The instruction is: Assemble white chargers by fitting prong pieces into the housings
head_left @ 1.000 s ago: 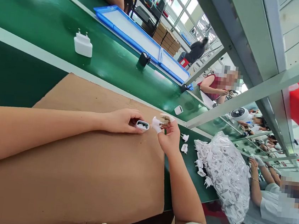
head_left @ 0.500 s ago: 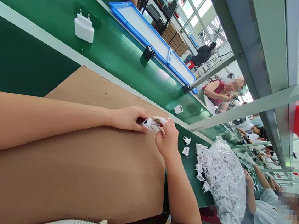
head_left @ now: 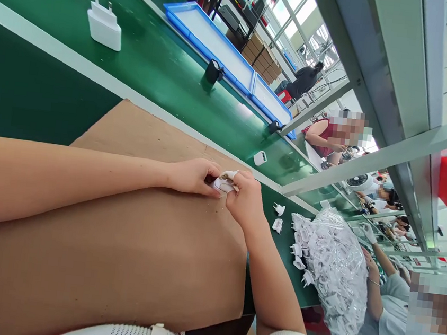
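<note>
My left hand [head_left: 195, 176] is closed around a small white power adapter [head_left: 220, 185], pinching its near end between thumb and fingers. My right hand [head_left: 246, 197] is bent over the far end, its fingers pressed on the adapter. White coverings with a brownish stain show at my right fingertips; whether they are finger cots or cloth I cannot make out. Both hands are over a brown cardboard sheet [head_left: 130, 253]. Most of the adapter is hidden by the fingers. Right of my right hand lie two small white plug pieces [head_left: 278, 209] on the green tabletop.
A clear plastic bag [head_left: 336, 270] full of white plug pieces stands at the right, near a co-worker's arm [head_left: 373, 290]. Beyond the cardboard runs a green conveyor [head_left: 149, 69] carrying white adapters [head_left: 104, 27] and black ones [head_left: 214, 71]. Blue-rimmed trays [head_left: 209, 35] line its far side. A metal frame [head_left: 388, 153] crosses overhead.
My right hand has moved slightly left and curled more tightly over the adapter. My left hand has stayed in place. The pieces on the conveyor have shifted left.
</note>
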### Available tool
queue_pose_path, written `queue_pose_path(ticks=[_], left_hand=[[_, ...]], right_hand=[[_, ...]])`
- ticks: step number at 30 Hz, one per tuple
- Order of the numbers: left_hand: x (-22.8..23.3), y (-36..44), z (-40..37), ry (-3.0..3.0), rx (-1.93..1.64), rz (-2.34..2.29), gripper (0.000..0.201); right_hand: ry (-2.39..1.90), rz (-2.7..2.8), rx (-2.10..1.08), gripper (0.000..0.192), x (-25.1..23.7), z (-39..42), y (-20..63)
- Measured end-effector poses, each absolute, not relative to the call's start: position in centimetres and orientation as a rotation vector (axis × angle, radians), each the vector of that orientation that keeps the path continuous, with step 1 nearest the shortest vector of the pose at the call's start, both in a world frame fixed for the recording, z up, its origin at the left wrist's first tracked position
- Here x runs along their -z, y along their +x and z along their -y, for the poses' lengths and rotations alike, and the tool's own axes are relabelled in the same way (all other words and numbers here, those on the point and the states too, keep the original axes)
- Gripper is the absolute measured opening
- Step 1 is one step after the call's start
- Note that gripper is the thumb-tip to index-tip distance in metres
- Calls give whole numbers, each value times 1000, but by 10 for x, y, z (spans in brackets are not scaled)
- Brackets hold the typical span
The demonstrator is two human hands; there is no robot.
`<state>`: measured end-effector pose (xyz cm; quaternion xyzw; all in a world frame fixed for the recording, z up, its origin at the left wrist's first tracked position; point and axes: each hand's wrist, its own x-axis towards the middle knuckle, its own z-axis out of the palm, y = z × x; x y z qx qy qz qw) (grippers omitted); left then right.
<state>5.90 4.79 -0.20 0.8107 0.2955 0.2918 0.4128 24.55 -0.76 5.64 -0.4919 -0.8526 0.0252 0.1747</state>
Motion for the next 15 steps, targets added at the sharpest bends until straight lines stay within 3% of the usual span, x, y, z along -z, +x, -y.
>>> queue_pose_path(ticks=[15], left_hand=[[3,59,-50,2024,-733,-639,33]], right_hand=[[-1603,2310,28,28,-58,17,230]])
